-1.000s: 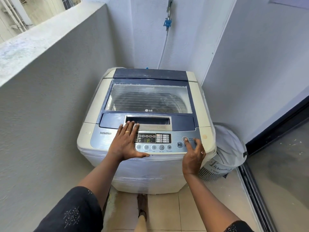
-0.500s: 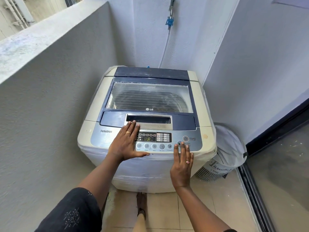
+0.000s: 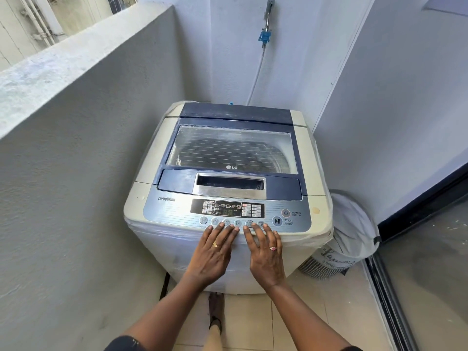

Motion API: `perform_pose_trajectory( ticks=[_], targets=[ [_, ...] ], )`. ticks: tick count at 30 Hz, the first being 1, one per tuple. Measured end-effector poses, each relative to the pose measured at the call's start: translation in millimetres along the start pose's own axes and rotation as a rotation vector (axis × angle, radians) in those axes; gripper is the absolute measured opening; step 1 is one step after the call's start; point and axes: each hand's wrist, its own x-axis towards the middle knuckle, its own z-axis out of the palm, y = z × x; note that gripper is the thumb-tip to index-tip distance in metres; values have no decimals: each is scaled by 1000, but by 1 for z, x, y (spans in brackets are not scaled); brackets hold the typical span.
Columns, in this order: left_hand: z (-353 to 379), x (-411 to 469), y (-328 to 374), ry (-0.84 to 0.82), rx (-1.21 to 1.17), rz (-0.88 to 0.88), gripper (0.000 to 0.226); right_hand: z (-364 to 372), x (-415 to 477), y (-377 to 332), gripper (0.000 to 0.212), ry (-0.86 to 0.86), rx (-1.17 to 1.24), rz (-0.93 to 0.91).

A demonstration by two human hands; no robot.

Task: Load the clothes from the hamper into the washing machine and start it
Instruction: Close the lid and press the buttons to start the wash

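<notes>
A top-loading washing machine (image 3: 309,158) stands in the corner with its glass lid (image 3: 233,150) closed; dark shapes show dimly through the glass. Its control panel (image 3: 228,211) has a lit display. My left hand (image 3: 215,252) and my right hand (image 3: 264,252) are side by side at the machine's front edge, fingers straight, fingertips at the row of round buttons along the panel's lower edge. Both hands hold nothing. The white fabric hamper (image 3: 347,236) sits on the floor to the right of the machine, partly hidden behind it.
A grey parapet wall (image 3: 83,153) runs close along the left. A white wall with a tap and hose (image 3: 263,39) is behind the machine. A dark-framed glass door (image 3: 425,262) is on the right. My foot (image 3: 215,312) stands on the tiled floor.
My left hand has slid off the panel's left side down to the front edge. My right hand has moved left from the start button to lie beside it. The display now shows digits.
</notes>
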Motion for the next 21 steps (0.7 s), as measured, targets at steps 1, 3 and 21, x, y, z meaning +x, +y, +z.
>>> perform_pose_trajectory(
  ticks=[1,3,21],
  targets=[
    [1,2,4,13,10,-30,48,0,1,3,57,8,3,-8],
    [4,6,15,32,33,-89,54,-3,2,6,57,20,-2,9],
    [19,9,21,240,82,-113,59,-14,22,17,43,210,-13,320]
  ],
)
